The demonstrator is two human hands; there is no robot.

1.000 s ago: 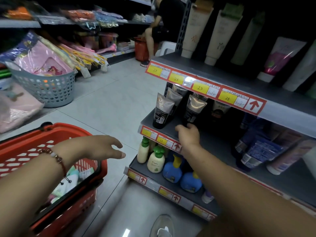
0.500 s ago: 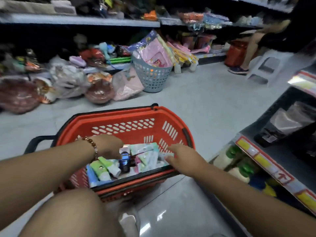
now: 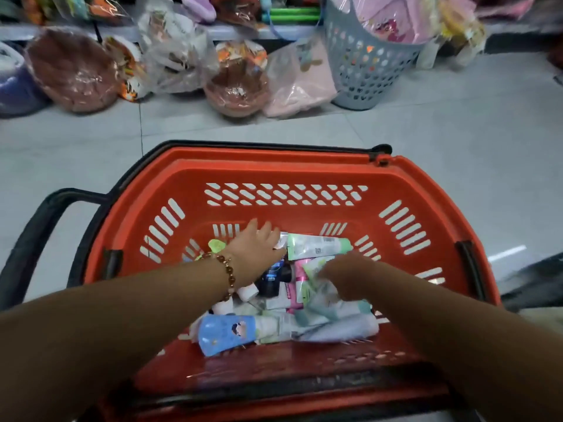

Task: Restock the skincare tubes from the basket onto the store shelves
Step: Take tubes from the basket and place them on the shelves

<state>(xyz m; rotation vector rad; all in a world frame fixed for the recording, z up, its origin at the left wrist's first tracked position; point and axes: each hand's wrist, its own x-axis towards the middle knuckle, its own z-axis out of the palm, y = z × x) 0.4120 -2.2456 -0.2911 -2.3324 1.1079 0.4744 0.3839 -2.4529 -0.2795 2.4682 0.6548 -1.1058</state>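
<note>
The red shopping basket (image 3: 274,161) stands on the floor right below me, with several skincare tubes piled in its bottom. Among them are a mint-green tube (image 3: 316,245), a dark blue tube (image 3: 271,278), a pink tube (image 3: 300,278) and a light blue tube (image 3: 227,332) near the front wall. My left hand (image 3: 256,245), with a bead bracelet on the wrist, reaches over the pile with its fingers straight and holds nothing. My right hand (image 3: 344,272) is down on the tubes beside the pink one. It is blurred, and its fingertips are hidden in the pile.
The basket's black handle (image 3: 36,239) sticks out to the left. Across the tiled floor lie plastic-wrapped goods (image 3: 73,68) and a grey perforated basket (image 3: 365,71) of pink items. A dark shelf edge (image 3: 533,278) shows at the right.
My view has swung from the shelf down onto the basket. My right hand left the shelf and came down into the tubes; my left hand moved further in over the pile.
</note>
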